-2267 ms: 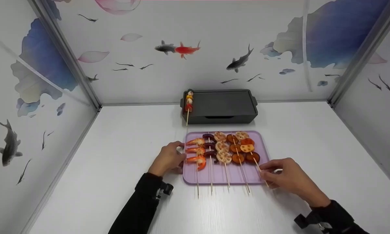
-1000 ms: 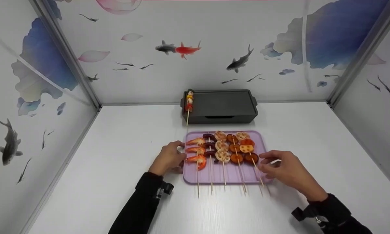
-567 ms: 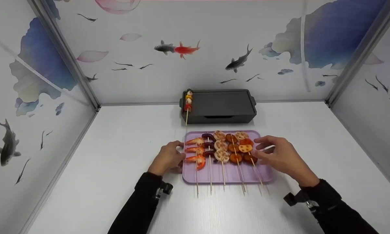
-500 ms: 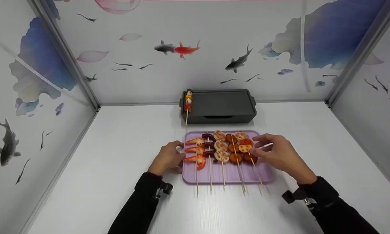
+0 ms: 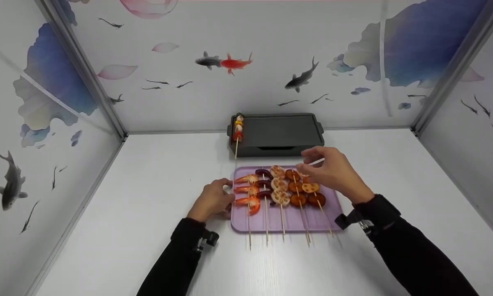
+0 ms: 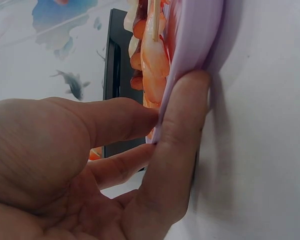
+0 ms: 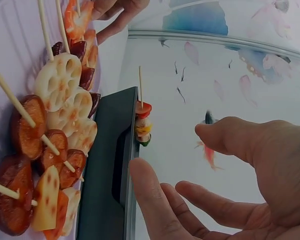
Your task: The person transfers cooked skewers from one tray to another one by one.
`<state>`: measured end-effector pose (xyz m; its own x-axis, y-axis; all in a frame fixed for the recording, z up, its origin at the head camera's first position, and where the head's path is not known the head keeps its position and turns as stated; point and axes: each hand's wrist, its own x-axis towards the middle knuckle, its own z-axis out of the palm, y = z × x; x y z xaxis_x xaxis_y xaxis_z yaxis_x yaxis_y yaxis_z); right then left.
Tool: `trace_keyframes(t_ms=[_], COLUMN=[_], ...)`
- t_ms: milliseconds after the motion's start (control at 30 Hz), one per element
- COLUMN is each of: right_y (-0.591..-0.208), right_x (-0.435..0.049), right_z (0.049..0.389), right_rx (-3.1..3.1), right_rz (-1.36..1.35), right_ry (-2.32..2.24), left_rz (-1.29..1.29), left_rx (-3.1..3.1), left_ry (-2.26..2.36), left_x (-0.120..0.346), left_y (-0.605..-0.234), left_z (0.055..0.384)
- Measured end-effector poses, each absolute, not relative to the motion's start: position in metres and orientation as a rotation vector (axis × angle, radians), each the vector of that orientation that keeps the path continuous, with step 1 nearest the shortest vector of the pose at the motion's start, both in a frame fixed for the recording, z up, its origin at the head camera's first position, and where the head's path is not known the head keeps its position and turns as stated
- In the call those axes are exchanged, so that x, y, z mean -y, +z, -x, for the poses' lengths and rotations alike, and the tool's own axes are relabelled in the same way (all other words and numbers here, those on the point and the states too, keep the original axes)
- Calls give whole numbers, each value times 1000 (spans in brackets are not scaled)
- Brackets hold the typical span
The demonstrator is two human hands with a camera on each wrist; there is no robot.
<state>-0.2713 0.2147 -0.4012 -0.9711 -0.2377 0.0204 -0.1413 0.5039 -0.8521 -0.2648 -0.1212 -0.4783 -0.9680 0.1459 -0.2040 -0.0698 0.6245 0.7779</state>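
Note:
A lilac tray [image 5: 274, 224] lies on the table with several skewers side by side: shrimp [image 5: 248, 190], dark reddish-brown pieces [image 5: 264, 183], lotus root slices [image 5: 280, 185], round brown slices [image 5: 297, 200] and a mixed skewer [image 5: 311, 188] at the right. At the tray's left rim my left hand [image 5: 213, 201] pinches the edge, thumb and fingers on either side of it in the left wrist view. My right hand [image 5: 332, 170] is over the tray's far right corner, fingers spread and nothing held; it hides the mixed skewer's top.
Behind the tray stands a dark grey grill [image 5: 281, 129]. One vegetable skewer [image 5: 238, 127] rests at its left end, the stick jutting over the front. White panels with painted fish [image 5: 236, 63] enclose the table [image 5: 160, 164] at back and sides.
My right hand let go of the rightmost skewer's stick, then rose away from it toward the tray's far edge. That skewer shifted slightly left. My left hand stayed at the rim.

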Motion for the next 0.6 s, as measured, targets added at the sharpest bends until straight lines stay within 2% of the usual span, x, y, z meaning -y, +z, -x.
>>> trace_keyframes(t_ms=[600], right_y=[-389], right_x=[-165], right_z=[311], right_rx=[-2583], right_rz=[370], right_ry=[-1541], left_rz=[-72], left_rx=[-2608], left_ry=[1247], left_x=[121], left_y=[-479], left_z=[266])
